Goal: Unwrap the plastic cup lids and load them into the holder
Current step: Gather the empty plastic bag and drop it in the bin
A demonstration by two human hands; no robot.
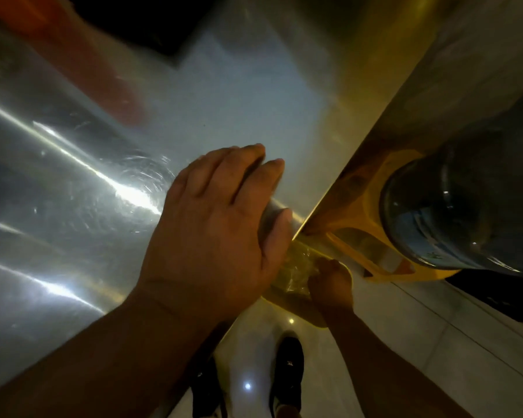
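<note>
The wrapped lids (pixel 287 236) appear as a blurred, clear sleeve that runs over the right edge of the steel counter (pixel 73 176), partly on top of it and partly hanging below the edge. Its upper part looks like a pale rounded tube at the counter edge; its lower part is crinkled clear plastic (pixel 296 267) that looks yellowish. Single lids cannot be made out inside.

The left hand (pixel 215 224) lies on top of the counter at this edge, palm down, with the fingers curved over the upper end of the sleeve and the thumb pressed on its side, so it grips the sleeve. The right hand (pixel 329 282) is below the counter edge, closed in a pinch on the crinkled plastic at the lower end.

To the right of the counter edge stands a yellow stand (pixel 372 236) with a large dark rounded bottle (pixel 465 206) resting in it; it is just beside the sleeve. Below the counter edge a pale tiled floor (pixel 405 342) is visible, and on it two dark shoes (pixel 287 372) of the person. An orange band (pixel 97 64) crosses the far left part of the counter, well apart from the hands; what it is I cannot tell.
</note>
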